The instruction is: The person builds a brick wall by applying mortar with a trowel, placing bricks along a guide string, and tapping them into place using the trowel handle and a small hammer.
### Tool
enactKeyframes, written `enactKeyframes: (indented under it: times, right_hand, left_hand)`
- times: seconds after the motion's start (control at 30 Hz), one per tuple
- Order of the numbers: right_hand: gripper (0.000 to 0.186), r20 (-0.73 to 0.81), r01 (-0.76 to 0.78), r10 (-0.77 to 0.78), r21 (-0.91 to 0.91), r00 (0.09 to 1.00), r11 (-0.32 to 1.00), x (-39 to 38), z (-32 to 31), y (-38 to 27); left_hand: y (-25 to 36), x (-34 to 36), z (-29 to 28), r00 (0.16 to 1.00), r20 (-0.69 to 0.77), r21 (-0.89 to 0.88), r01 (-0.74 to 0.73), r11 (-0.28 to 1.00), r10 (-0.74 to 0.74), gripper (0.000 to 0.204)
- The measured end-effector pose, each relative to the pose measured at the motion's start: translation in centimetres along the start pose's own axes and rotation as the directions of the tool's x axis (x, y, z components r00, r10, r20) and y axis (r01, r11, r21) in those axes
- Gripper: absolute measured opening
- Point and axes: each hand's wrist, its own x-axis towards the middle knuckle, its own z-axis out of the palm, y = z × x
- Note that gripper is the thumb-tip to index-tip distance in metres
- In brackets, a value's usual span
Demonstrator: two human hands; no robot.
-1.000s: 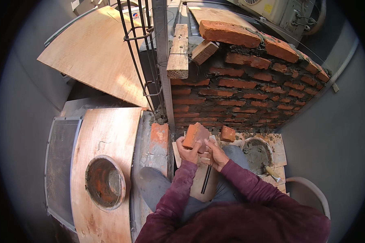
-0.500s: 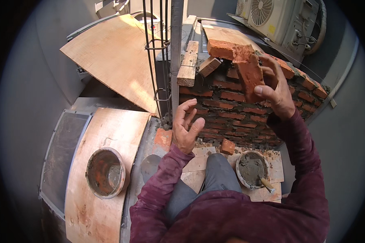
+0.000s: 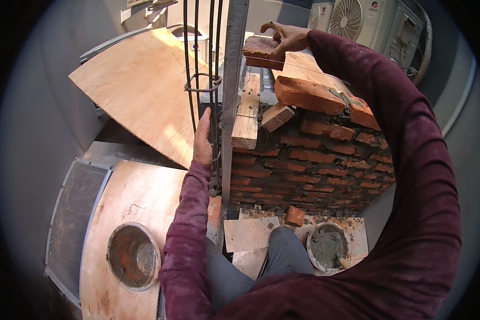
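My right hand reaches far out over the top of the wall and grips a red brick, thumb on its near side. The brick is beside the upright metal post, past the wooden block. Below it, the brick wall rises in mortared courses, with a loose-looking brick on top at its left end. My left hand is raised with fingers stretched upward, next to the thin steel rebar. Whether it touches the bars I cannot tell.
A bucket of grey mortar with a tool handle in it stands at the wall's foot, near a brick piece. Another, mortar-stained bucket sits on plywood at left. A thin string crosses above the wall. Air-conditioner units stand behind.
My right hand has carried the brick away and to the left, over the wall's far side beside the post. My left hand has moved left and up to the rebar, its fingers straightened.
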Motion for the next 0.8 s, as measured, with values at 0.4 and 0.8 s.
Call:
enactKeyframes:
  times: [0.4,0.8]
  right_hand:
    - [0.098,0.29,-0.023,-0.012,0.117,0.957,0.993,1.0,5.8,-1.2]
    - [0.099,0.284,-0.032,0.008,0.081,0.959,0.996,0.0,6.6,-1.2]
  left_hand:
    - [2.8,4.2,1.5,0.968,0.071,-0.021,0.243,0.97,-0.241,0.059]
    - [2.7,7.4,0.1,0.922,0.291,-0.079,0.289,0.954,-0.255,0.055]
